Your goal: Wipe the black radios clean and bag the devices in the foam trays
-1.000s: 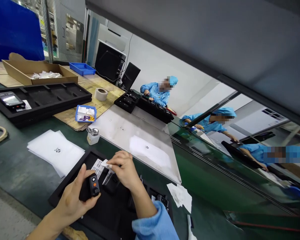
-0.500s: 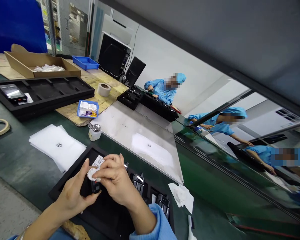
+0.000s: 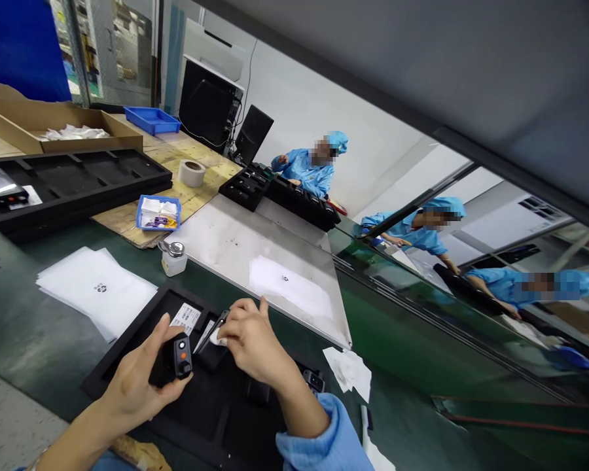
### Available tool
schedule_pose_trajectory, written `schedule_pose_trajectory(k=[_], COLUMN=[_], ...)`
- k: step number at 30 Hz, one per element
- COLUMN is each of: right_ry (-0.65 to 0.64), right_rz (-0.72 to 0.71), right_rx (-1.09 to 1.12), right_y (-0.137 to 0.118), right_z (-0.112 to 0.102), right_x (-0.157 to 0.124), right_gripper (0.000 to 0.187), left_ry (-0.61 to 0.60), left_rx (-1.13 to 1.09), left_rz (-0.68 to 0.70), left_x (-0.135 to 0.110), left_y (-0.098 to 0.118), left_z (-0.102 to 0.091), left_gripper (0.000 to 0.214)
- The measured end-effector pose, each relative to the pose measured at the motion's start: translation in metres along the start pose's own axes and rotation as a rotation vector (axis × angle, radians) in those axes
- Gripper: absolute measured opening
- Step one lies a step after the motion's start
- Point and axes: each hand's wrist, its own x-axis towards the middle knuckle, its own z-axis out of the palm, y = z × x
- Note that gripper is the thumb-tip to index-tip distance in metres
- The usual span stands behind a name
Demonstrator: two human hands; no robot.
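My left hand point(image 3: 130, 383) is closed round a small black handheld device point(image 3: 181, 356). The device's end, with an orange button and a light round spot, faces up toward me. To its right, my right hand point(image 3: 255, 340) pinches a crumpled white wipe point(image 3: 216, 337), apart from the device. Both hands are over a black foam tray point(image 3: 245, 435) with compartments. A printed white label sheet point(image 3: 185, 318) lies in the tray beyond the left hand. Another device point(image 3: 314, 379) sits at the tray's right end, partly covered by my right forearm.
White printed sheets point(image 3: 98, 288) and a pump bottle point(image 3: 173, 258) stand behind the tray. Farther off are a blue box point(image 3: 158, 227), a tape roll point(image 3: 192, 173) and a second foam tray point(image 3: 88, 180). Crumpled paper point(image 3: 348, 373) lies right. Co-workers in blue point(image 3: 307, 170) sit across.
My right hand has moved right with the wipe, off the device. The device has turned in my left hand, showing its orange button. The view has shifted slightly.
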Motion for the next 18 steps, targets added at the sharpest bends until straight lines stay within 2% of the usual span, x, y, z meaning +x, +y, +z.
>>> schedule_pose_trajectory(k=[6, 8, 11, 13, 15, 18], right_ry=[0.352, 0.443, 0.579, 0.653, 0.714, 0.78], right_rz=[0.069, 0.072, 0.094, 0.11, 0.131, 0.176], right_rx=[0.164, 0.183, 0.221, 0.254, 0.28, 0.298], right_y=[0.03, 0.039, 0.051, 0.057, 0.06, 0.065], right_z=[0.016, 0.023, 0.035, 0.043, 0.051, 0.06], right_x=[-0.03, -0.044, -0.067, -0.083, -0.099, -0.122], right_gripper=[0.023, 0.021, 0.016, 0.015, 0.015, 0.014], left_ry=[0.022, 0.045, 0.046, -0.023, -0.152, -0.322], left_rx=[0.043, 0.088, 0.24, 0.394, 0.557, 0.719], left_rz=[-0.017, -0.046, -0.141, -0.233, -0.314, -0.306], left_x=[-0.002, 0.007, 0.035, 0.059, 0.082, 0.104], left_y=[-0.002, -0.002, -0.003, -0.006, -0.01, -0.013], left_z=[-0.005, -0.005, 0.003, 0.013, 0.024, 0.039], left_gripper=[0.096, 0.093, 0.088, 0.089, 0.089, 0.078])
